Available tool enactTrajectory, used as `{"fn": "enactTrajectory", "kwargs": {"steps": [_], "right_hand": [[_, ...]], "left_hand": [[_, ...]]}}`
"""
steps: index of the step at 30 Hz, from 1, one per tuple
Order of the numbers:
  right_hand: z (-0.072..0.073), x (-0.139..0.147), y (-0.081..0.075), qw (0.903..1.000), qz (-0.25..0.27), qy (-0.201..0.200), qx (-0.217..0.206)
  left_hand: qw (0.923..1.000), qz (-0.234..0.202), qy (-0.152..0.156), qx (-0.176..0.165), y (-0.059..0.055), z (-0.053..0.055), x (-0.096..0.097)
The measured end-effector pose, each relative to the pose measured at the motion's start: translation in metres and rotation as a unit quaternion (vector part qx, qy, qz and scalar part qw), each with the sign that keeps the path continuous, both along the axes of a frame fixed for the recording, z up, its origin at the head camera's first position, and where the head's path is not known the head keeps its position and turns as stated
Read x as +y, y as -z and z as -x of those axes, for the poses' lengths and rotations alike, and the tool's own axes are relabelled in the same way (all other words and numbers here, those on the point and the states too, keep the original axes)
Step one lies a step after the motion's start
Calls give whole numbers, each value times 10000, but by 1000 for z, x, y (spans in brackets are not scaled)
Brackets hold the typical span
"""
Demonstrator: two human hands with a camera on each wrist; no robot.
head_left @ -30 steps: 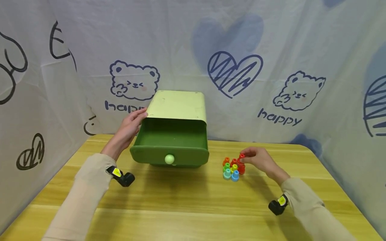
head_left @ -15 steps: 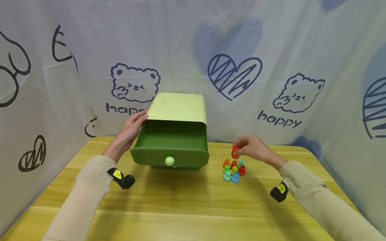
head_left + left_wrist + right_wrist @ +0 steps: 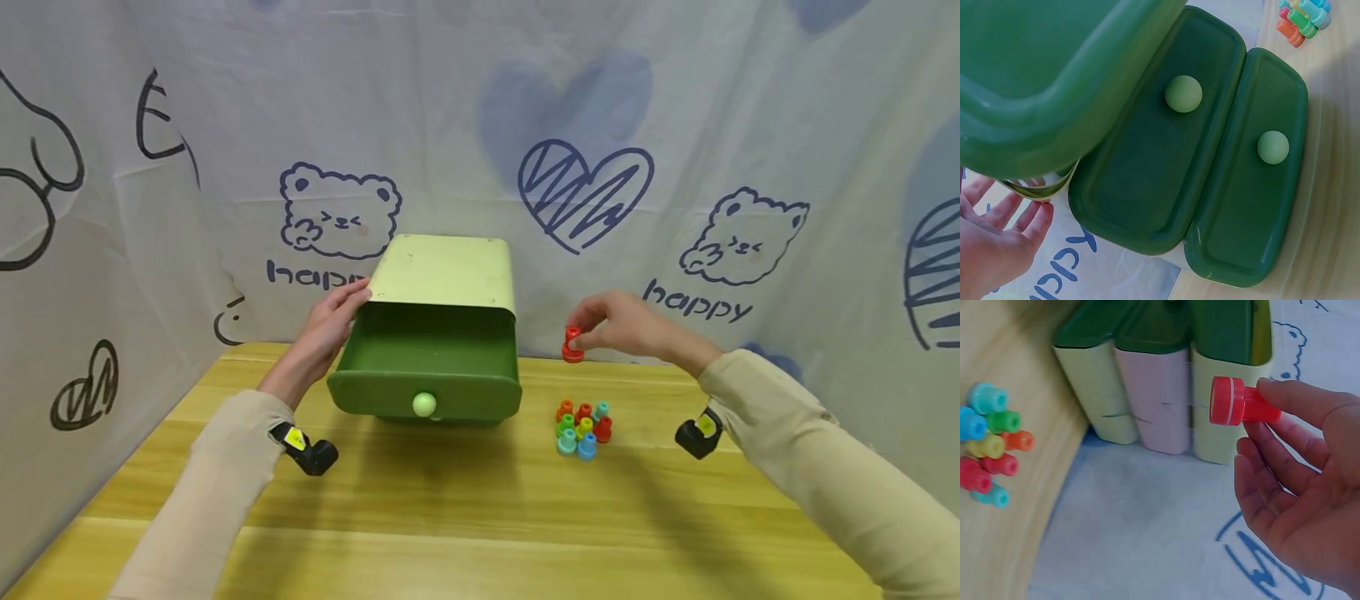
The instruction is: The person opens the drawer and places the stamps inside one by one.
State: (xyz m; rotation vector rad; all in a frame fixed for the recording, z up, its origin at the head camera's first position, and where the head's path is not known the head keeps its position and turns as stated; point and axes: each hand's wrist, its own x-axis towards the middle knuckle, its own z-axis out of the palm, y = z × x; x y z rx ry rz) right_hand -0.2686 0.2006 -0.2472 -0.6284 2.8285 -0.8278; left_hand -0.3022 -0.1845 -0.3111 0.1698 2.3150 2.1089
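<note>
A small red toy stamp [image 3: 573, 345] with a wide base is pinched between the thumb and fingers of my right hand [image 3: 626, 323], raised above the table right of the drawer cabinet [image 3: 442, 271]. In the right wrist view the red stamp [image 3: 1227, 401] lies sideways across the fingertips. The cabinet's green top drawer [image 3: 390, 390] is pulled out, and its inside looks bare. My left hand [image 3: 327, 323] rests with extended fingers against the cabinet's upper left side; in the left wrist view its fingertips touch the casing's edge.
Several more coloured stamps [image 3: 585, 428] stand in a cluster on the wooden table [image 3: 480, 533], right of the cabinet. The middle drawer [image 3: 1147, 162] and bottom drawer [image 3: 1247, 187] are closed. A printed cloth [image 3: 450, 108] hangs close behind.
My right hand has lifted the red stamp from the cluster, up and slightly left, away from the others. The left hand keeps its place on the cabinet.
</note>
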Motion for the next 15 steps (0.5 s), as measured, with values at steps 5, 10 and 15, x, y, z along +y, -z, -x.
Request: {"fn": "enactTrajectory", "kwargs": {"steps": [5, 10, 15], "right_hand": [[2, -7, -17, 9998, -63, -111, 167], [4, -14, -26, 9987, -20, -351, 375], [7, -22, -31, 9980, 24, -421, 473]], "left_hand": [[10000, -11, -10, -28, 0, 0, -1], [10000, -42, 22, 39, 0, -1, 0], [9999, -62, 23, 86, -1, -1, 2]]}}
